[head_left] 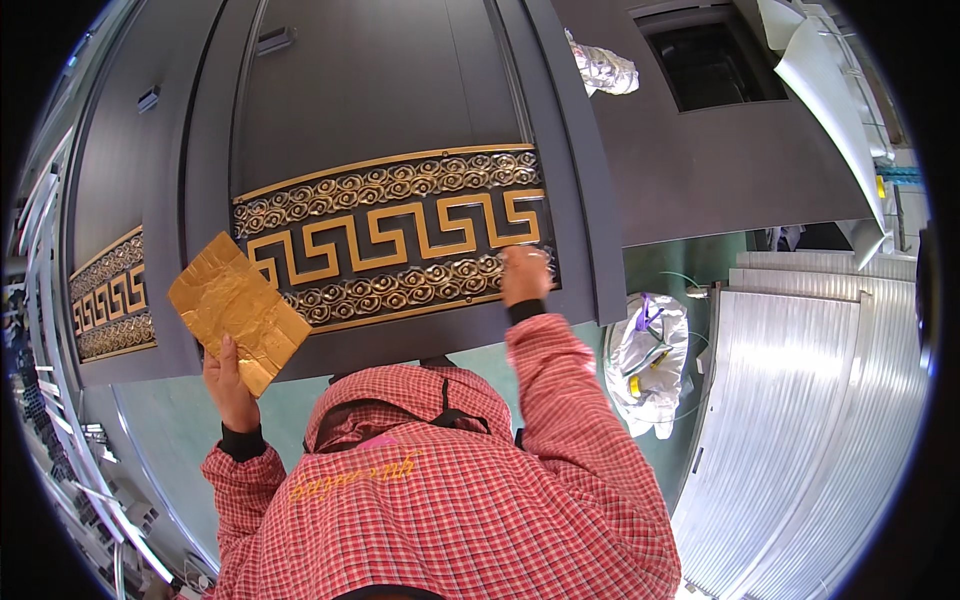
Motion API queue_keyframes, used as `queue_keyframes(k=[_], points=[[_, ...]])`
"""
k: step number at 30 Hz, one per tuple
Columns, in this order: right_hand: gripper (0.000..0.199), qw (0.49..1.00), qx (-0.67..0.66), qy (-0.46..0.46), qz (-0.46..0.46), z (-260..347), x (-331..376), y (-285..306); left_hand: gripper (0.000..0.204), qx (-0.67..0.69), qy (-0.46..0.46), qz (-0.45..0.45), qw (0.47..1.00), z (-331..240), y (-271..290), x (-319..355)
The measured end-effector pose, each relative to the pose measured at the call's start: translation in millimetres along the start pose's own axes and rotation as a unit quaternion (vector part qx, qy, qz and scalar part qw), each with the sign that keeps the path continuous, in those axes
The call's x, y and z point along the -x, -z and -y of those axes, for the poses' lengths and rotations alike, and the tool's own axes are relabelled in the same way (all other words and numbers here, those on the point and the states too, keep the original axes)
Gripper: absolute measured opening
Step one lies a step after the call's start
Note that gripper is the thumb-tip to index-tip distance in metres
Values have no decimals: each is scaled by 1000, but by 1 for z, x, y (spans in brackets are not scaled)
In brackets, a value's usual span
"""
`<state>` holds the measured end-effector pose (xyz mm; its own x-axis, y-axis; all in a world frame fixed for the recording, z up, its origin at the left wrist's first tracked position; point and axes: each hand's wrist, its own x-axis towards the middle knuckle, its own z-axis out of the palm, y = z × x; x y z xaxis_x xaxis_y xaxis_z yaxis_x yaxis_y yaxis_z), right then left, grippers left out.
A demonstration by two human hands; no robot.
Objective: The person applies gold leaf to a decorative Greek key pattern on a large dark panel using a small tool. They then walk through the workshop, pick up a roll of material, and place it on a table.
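Note:
My left hand (pixel 231 385) grips a flat, creased, gold-coloured piece of cardboard (pixel 238 305) by its lower edge, thumb on top. The cardboard overlaps the lower left corner of a decorative panel (pixel 385 232). That panel carries a raised gold key pattern between two bands of dark, gold-tinged swirls, set into a dark grey door (pixel 380 90). At the panel's lower right end, my right hand (pixel 525 275) is closed over the swirls. Whatever its fingers hold, if anything, is hidden.
A second dark door with a matching panel (pixel 110 295) lies at the left. Beyond the right edge are a foil-wrapped item (pixel 605 70) and a dark board with a rectangular opening (pixel 710 65). A silvery bag (pixel 648 365) and ribbed translucent sheets (pixel 780 400) are at the right.

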<state>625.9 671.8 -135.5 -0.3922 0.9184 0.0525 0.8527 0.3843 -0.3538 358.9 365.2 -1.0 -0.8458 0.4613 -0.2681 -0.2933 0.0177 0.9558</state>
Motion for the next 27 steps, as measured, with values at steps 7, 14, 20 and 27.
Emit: queue_keyframes(k=[7,14,20,27], points=[[13,990,-44,116,-63,5,6,3,35,-10,-2,-9,1000,-6,-3,3],[9,992,-24,98,-76,7,23,-8,36,-3,4,-9,1000,1,-3,2],[13,992,-5,96,-81,-43,8,22,37,1,-8,-1,1000,-1,-9,0],[11,985,-39,146,-89,-17,22,13,35,-18,-6,14,1000,-7,-28,1]])
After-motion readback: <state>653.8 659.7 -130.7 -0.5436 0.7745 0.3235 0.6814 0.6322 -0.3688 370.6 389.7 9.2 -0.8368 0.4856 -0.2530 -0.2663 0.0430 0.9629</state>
